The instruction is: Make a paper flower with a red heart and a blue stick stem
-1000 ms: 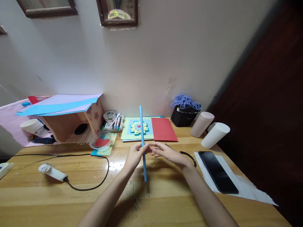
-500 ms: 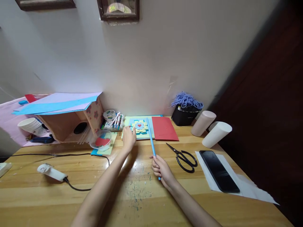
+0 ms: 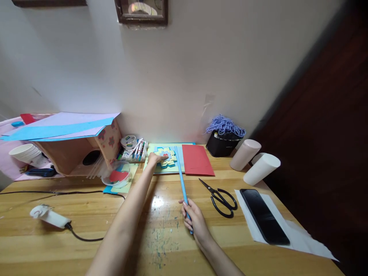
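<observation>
My left hand (image 3: pixel 155 158) reaches over the layered paper flower (image 3: pixel 170 161), which has yellow, teal and pale blue petals and a red heart at its centre. One stretched finger reaches to the heart; the other fingers are partly hidden. The flower lies on a stack of pale green and blue paper sheets (image 3: pixel 187 147). My right hand (image 3: pixel 195 220) is closed around the lower part of a long, thin light-blue stick (image 3: pixel 181 180). Its far end slants over the sheets, just right of the flower. A red sheet (image 3: pixel 198 160) lies right of the stick.
Black-handled scissors (image 3: pixel 220 198) and a phone (image 3: pixel 264 216) on white paper lie to the right. Two pale cylinders (image 3: pixel 245 155) and a black yarn holder (image 3: pixel 222 145) stand behind. Leftward are a clear bowl (image 3: pixel 116 174), markers (image 3: pixel 139 149), a cardboard box (image 3: pixel 69 153) and a corded white tool (image 3: pixel 50 216).
My left hand has moved from the flower's left edge in over it, a finger now at the heart. My right hand keeps the stick and sits slightly lower in view. The view has shifted slightly.
</observation>
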`<action>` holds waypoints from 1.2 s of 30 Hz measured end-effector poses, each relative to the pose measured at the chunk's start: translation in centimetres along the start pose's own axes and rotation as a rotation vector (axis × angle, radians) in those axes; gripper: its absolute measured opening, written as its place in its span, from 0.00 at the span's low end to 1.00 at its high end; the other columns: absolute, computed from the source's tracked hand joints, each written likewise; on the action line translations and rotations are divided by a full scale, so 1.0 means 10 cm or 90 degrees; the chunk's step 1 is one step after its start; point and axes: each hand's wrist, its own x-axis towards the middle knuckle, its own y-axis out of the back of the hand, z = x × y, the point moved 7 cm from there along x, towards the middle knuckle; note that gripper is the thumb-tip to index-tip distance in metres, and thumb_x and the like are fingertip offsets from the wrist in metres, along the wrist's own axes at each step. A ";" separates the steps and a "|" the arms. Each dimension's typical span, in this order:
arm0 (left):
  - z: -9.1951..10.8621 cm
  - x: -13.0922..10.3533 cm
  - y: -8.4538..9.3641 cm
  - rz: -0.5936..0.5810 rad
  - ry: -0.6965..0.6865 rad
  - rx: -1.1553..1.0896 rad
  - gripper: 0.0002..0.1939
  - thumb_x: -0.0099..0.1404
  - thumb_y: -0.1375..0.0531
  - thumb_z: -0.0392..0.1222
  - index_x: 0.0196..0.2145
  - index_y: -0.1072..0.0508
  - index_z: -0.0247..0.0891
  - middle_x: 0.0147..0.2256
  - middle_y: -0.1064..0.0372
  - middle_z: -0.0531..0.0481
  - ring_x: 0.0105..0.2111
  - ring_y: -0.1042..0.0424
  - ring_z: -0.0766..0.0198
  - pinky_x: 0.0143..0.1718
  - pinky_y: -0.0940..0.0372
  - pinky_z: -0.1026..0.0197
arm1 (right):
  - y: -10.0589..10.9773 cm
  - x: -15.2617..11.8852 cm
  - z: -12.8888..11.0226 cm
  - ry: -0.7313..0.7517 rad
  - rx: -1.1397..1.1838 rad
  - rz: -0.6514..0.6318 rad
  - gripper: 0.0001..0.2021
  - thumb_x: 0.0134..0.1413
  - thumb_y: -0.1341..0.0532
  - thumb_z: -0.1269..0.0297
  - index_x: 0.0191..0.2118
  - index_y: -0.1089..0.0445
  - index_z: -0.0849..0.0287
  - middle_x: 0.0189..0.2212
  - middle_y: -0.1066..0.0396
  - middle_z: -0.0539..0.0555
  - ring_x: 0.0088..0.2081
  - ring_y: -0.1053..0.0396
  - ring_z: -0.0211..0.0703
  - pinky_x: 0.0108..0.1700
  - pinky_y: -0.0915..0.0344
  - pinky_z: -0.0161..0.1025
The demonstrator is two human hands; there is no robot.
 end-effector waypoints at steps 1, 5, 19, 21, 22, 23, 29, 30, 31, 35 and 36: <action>-0.02 0.00 0.03 0.000 0.011 -0.012 0.24 0.31 0.29 0.40 0.25 0.35 0.33 0.41 0.31 0.30 0.51 0.42 0.36 0.45 0.43 0.47 | 0.01 -0.01 -0.03 0.005 0.007 0.016 0.18 0.46 0.40 0.50 0.36 0.38 0.58 0.20 0.45 0.42 0.14 0.60 0.23 0.13 0.63 0.25; -0.05 -0.12 0.12 0.002 0.028 -0.087 0.17 0.37 0.30 0.42 0.23 0.31 0.34 0.34 0.27 0.37 0.45 0.33 0.43 0.44 0.40 0.51 | 0.08 -0.02 -0.07 0.021 0.042 0.067 0.18 0.46 0.41 0.48 0.36 0.38 0.57 0.19 0.45 0.42 0.13 0.59 0.24 0.14 0.62 0.26; 0.22 -0.74 -0.08 -0.095 -0.041 -0.347 0.21 0.47 0.33 0.47 0.37 0.28 0.33 0.38 0.27 0.42 0.41 0.29 0.55 0.44 0.36 0.57 | -0.14 -0.03 0.08 -0.070 0.059 -0.065 0.16 0.50 0.41 0.52 0.39 0.38 0.57 0.18 0.45 0.42 0.13 0.62 0.24 0.13 0.65 0.25; 0.20 -0.78 -0.12 -0.082 -0.047 -0.361 0.21 0.49 0.34 0.48 0.38 0.29 0.34 0.39 0.27 0.43 0.41 0.29 0.56 0.44 0.36 0.57 | -0.16 -0.05 0.09 -0.075 0.061 -0.078 0.15 0.50 0.41 0.52 0.39 0.38 0.57 0.18 0.47 0.42 0.14 0.64 0.24 0.13 0.67 0.25; 0.19 -0.78 -0.15 -0.083 -0.044 -0.366 0.21 0.49 0.35 0.48 0.38 0.29 0.34 0.39 0.27 0.43 0.40 0.29 0.56 0.43 0.36 0.57 | -0.17 -0.06 0.09 -0.077 0.065 -0.082 0.15 0.50 0.41 0.52 0.39 0.38 0.57 0.18 0.47 0.41 0.14 0.64 0.24 0.14 0.68 0.26; 0.18 -0.78 -0.17 -0.087 -0.039 -0.370 0.21 0.49 0.35 0.48 0.38 0.29 0.34 0.38 0.27 0.43 0.40 0.28 0.56 0.43 0.35 0.57 | -0.18 -0.06 0.09 -0.080 0.071 -0.084 0.15 0.51 0.41 0.53 0.39 0.38 0.57 0.17 0.48 0.41 0.14 0.65 0.24 0.14 0.68 0.26; 0.12 -0.75 -0.18 -0.097 -0.001 -0.382 0.19 0.49 0.35 0.46 0.37 0.29 0.33 0.36 0.26 0.43 0.37 0.28 0.57 0.40 0.34 0.57 | -0.18 -0.05 0.11 -0.093 0.088 -0.091 0.14 0.50 0.41 0.53 0.38 0.38 0.58 0.17 0.48 0.41 0.14 0.65 0.24 0.13 0.69 0.26; 0.12 -0.75 -0.17 -0.098 0.003 -0.384 0.19 0.50 0.35 0.46 0.37 0.29 0.33 0.36 0.26 0.43 0.37 0.28 0.57 0.39 0.34 0.57 | -0.18 -0.05 0.12 -0.093 0.088 -0.092 0.15 0.50 0.41 0.53 0.39 0.38 0.58 0.17 0.48 0.41 0.14 0.65 0.24 0.13 0.69 0.26; 0.13 -0.75 -0.16 -0.100 0.006 -0.385 0.18 0.50 0.35 0.46 0.37 0.29 0.33 0.35 0.26 0.43 0.37 0.28 0.57 0.39 0.34 0.57 | -0.18 -0.04 0.13 -0.094 0.087 -0.092 0.15 0.50 0.41 0.53 0.39 0.38 0.58 0.16 0.48 0.41 0.14 0.65 0.24 0.13 0.69 0.26; 0.16 -0.75 -0.12 -0.118 0.011 -0.385 0.17 0.50 0.35 0.45 0.35 0.28 0.33 0.32 0.26 0.45 0.35 0.27 0.56 0.39 0.33 0.56 | -0.18 -0.05 0.15 -0.091 0.084 -0.094 0.16 0.50 0.41 0.52 0.39 0.37 0.59 0.17 0.48 0.41 0.14 0.65 0.23 0.13 0.68 0.25; 0.17 -0.75 -0.12 -0.125 0.011 -0.383 0.16 0.49 0.35 0.45 0.35 0.28 0.33 0.31 0.26 0.45 0.35 0.27 0.56 0.39 0.33 0.56 | -0.18 -0.05 0.15 -0.090 0.083 -0.094 0.16 0.50 0.41 0.53 0.39 0.37 0.59 0.17 0.48 0.41 0.14 0.65 0.23 0.13 0.68 0.25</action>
